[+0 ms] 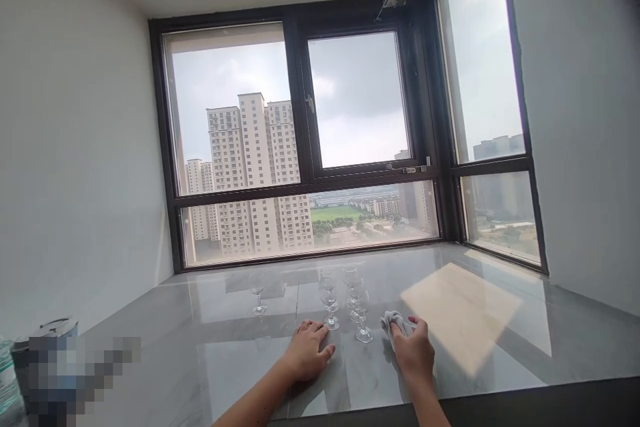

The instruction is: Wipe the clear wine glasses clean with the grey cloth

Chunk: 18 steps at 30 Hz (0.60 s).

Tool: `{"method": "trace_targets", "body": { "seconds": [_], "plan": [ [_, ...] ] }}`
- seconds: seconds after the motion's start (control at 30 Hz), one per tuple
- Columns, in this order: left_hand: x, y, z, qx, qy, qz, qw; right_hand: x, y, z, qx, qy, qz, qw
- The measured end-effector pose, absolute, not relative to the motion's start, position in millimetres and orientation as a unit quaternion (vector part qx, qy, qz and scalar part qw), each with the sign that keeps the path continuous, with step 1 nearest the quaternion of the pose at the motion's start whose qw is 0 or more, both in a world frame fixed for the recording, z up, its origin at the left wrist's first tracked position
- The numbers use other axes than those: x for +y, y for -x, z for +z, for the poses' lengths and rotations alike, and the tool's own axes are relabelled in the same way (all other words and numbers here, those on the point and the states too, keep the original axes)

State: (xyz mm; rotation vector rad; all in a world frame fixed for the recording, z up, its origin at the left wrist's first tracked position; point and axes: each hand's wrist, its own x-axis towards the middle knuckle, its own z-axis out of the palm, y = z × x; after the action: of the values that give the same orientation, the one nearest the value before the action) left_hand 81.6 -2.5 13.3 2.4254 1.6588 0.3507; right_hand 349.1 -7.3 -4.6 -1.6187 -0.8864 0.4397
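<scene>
My left hand (309, 350) rests on the glossy grey sill (240, 373), its thumb apart from the fingers and nothing in it. Just beyond its fingertips stands a clear stemmed glass (330, 307); whether they touch I cannot tell. My right hand (416, 349) is closed on a crumpled grey-white cloth (392, 321) at the sill's surface. Between the hands and slightly farther off is a second stemmed glass (363, 321), upright. More clear glasses cluster behind these two, overlapping in view. A separate stemmed glass (258, 297) stands to the left.
A dark-framed window (305, 190) closes off the back and right of the sill. White walls (85, 147) flank it. A dark container (47, 333), partly blurred out, stands at the lower left beside a clear greenish plastic item (7, 377). Sunlight patches the sill's right side.
</scene>
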Motion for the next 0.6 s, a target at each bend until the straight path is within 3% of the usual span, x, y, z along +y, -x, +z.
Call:
{"method": "trace_targets", "body": {
  "seconds": [0.2, 0.6],
  "plan": [
    [-3.8, -51.3, 14.6, 0.565, -0.809, 0.136, 0.085, -2.1, -349.2, -7.9, -0.389, 0.696, 0.178, 0.576],
    [18.7, -105.7, 3.2, 0.567, -0.803, 0.157, 0.094, 0.6, -355.8, -10.4, -0.370, 0.740, 0.181, 0.532]
  ]
}}
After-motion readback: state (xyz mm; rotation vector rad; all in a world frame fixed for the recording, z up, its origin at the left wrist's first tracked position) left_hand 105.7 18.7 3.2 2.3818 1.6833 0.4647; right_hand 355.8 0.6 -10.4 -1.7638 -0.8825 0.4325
